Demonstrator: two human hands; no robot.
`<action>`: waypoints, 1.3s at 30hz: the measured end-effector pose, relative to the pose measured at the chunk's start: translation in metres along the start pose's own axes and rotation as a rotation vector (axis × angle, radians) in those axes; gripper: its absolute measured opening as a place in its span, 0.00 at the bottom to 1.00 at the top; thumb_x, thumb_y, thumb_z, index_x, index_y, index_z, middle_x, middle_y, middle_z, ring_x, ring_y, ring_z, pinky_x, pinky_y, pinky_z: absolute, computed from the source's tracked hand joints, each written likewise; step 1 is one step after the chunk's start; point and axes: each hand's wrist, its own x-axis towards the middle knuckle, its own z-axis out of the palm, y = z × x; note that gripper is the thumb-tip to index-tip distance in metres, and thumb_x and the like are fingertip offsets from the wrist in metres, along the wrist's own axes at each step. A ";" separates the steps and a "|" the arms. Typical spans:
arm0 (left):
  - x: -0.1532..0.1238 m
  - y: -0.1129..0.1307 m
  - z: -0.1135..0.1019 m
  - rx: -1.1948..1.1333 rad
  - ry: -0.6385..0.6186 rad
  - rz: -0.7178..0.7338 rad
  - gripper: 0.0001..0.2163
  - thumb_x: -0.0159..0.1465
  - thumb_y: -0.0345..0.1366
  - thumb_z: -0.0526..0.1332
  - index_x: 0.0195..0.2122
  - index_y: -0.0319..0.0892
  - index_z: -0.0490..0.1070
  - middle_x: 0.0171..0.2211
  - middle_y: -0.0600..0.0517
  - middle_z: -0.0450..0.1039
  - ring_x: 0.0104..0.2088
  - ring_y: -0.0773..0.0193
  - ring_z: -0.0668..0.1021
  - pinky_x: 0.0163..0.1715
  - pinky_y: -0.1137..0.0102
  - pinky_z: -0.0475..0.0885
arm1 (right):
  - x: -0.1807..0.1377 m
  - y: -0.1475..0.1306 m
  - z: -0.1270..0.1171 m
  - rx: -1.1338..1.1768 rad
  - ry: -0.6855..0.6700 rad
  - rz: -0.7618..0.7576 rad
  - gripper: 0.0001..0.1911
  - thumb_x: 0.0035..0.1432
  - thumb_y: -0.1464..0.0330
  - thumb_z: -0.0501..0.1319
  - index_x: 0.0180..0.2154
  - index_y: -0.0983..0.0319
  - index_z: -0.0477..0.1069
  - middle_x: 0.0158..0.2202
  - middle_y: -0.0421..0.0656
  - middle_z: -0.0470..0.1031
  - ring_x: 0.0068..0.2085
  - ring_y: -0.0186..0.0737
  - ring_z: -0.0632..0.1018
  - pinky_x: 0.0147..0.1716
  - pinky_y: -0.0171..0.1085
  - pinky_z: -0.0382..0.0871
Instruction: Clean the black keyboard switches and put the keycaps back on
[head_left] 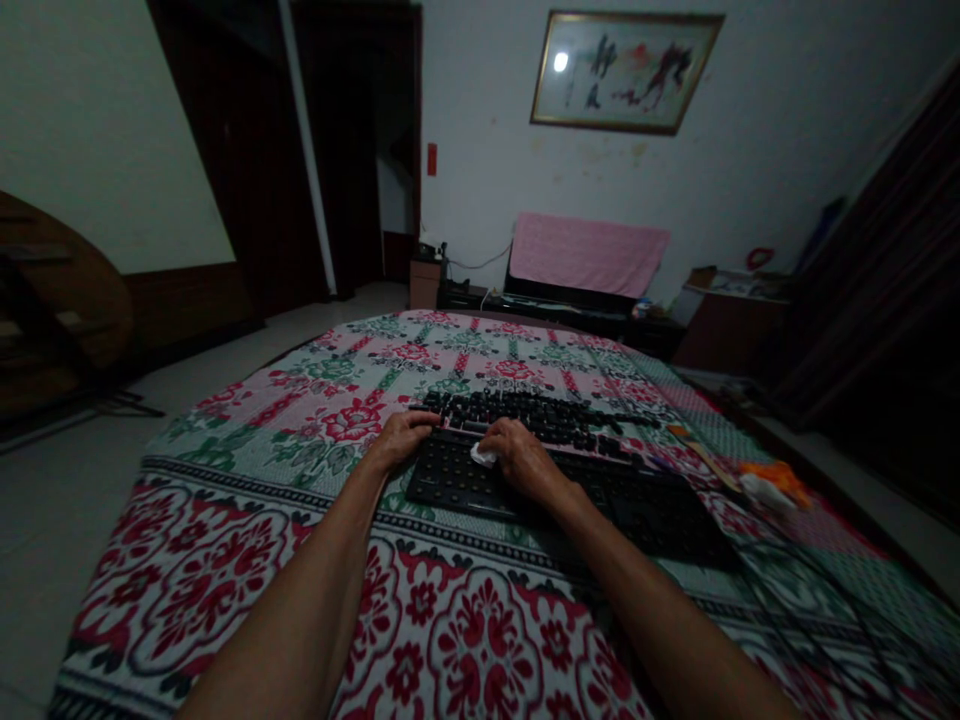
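Note:
A black keyboard base (637, 505), its keycaps off and small round domes showing, lies on the patterned cloth in front of me. At its upper left corner is my left hand (405, 437), fingers together and pointing right, closed on the edge. My right hand (521, 460) is closed around a crumpled white tissue (484, 455) and rests over the base's left half. Just behind both hands, many loose black keycaps (517, 408) lie spread in a long band.
An orange and white crumpled item (776, 485) and a brush with a wooden handle (705, 455) lie to the right. Dark cables (825, 590) trail at the lower right. The flowered cloth (480, 630) covers the table. A pink towel (589, 255) drapes something by the far wall.

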 end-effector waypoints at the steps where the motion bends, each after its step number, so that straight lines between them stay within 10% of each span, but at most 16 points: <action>1: 0.000 0.000 0.000 0.002 -0.004 0.004 0.16 0.45 0.34 0.59 0.36 0.36 0.76 0.34 0.47 0.77 0.36 0.59 0.76 0.39 0.67 0.67 | 0.006 -0.002 0.002 0.007 0.018 -0.002 0.18 0.52 0.81 0.51 0.39 0.60 0.73 0.39 0.45 0.68 0.40 0.37 0.66 0.40 0.34 0.60; 9: 0.002 -0.004 0.000 -0.019 -0.003 0.003 0.15 0.46 0.33 0.59 0.35 0.37 0.76 0.34 0.49 0.77 0.35 0.60 0.76 0.39 0.68 0.68 | 0.036 -0.022 0.027 0.009 -0.001 -0.045 0.17 0.54 0.79 0.52 0.40 0.59 0.73 0.40 0.45 0.67 0.41 0.38 0.65 0.39 0.34 0.59; 19: -0.001 0.002 0.002 -0.017 -0.001 -0.020 0.15 0.46 0.32 0.58 0.36 0.37 0.76 0.34 0.49 0.77 0.35 0.61 0.76 0.38 0.68 0.67 | 0.006 -0.001 0.002 -0.006 -0.062 0.027 0.18 0.50 0.82 0.52 0.38 0.61 0.73 0.38 0.45 0.66 0.40 0.37 0.65 0.39 0.34 0.59; 39: 0.003 -0.004 0.000 -0.020 -0.028 -0.005 0.16 0.45 0.33 0.60 0.36 0.37 0.75 0.36 0.48 0.76 0.36 0.59 0.76 0.39 0.67 0.69 | 0.021 -0.061 0.020 -0.131 -0.059 -0.011 0.11 0.57 0.74 0.49 0.36 0.62 0.69 0.39 0.46 0.63 0.38 0.39 0.62 0.35 0.35 0.57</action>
